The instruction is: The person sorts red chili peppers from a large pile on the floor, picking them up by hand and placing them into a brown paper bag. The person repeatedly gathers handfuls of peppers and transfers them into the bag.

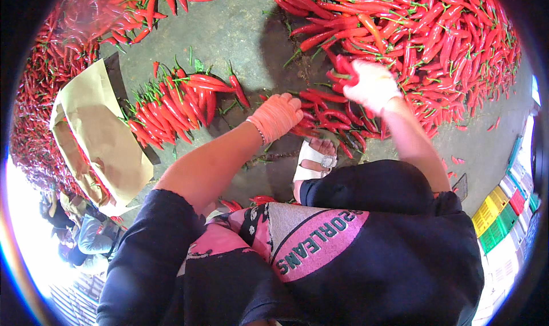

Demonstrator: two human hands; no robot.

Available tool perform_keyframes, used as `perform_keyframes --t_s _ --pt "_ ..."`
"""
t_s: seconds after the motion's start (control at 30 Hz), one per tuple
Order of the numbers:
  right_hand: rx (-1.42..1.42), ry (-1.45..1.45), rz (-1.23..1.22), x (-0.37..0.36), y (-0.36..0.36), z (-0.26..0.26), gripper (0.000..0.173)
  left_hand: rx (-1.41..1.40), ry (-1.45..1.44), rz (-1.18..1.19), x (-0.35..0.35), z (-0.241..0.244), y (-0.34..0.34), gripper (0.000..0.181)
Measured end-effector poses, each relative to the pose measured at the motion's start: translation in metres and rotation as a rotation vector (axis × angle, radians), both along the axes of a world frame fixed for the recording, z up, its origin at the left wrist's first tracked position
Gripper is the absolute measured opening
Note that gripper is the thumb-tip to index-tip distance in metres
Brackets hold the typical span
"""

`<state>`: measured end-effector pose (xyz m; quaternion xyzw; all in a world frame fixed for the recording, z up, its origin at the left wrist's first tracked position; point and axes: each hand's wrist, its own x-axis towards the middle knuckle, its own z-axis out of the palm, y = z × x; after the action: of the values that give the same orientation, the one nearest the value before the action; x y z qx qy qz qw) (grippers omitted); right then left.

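My left hand (278,117), in a light glove with bare fingertips, rests at the left edge of a small heap of red chili peppers (330,111) on the concrete floor; whether it grips one is hidden. My right hand (371,86), gloved in white, is shut on a few red chili peppers (343,71) beside the large heap of red chilies (429,39). Left of my left hand lies a bundle of chilies (171,107) lined up roughly side by side, stems mostly up in the view. A single chili (238,86) lies by its right end.
A creased brown paper bag (101,141) lies at the left with chilies showing in its opening. A large chili heap (38,111) spreads beyond it. My sandaled foot (316,159) stands near the small heap. Colored plastic crates (497,214) stand at right; other people (81,231) are at lower left.
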<state>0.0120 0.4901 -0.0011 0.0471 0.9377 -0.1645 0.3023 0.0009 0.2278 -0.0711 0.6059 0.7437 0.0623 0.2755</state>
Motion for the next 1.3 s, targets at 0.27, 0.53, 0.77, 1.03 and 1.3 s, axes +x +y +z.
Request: perform_keyframes --t_s 0.27,0.53,0.77,1.03,1.3 --pt "0.198 0.043 0.183 0.059 -0.056 -0.047 0.061 0.226 -0.046 0.000 -0.011 0.013 -0.006 0.014" --pt "-0.027 0.080 -0.152 0.033 -0.012 -0.054 0.038 0.180 -0.018 -0.055 0.015 -0.009 -0.010 0.016" --pt "-0.048 0.033 0.175 -0.010 -0.075 -0.015 0.037 0.234 -0.042 -0.236 0.017 -0.010 -0.047 0.012" --pt "0.098 -0.028 0.510 -0.001 -0.105 -0.052 0.028 -0.036 -0.052 -0.130 0.019 0.000 -0.044 0.012" --pt "-0.578 -0.102 -0.389 -0.007 -0.033 -0.072 0.061 0.337 -1.001 1.763 0.035 0.026 -0.041 0.021"
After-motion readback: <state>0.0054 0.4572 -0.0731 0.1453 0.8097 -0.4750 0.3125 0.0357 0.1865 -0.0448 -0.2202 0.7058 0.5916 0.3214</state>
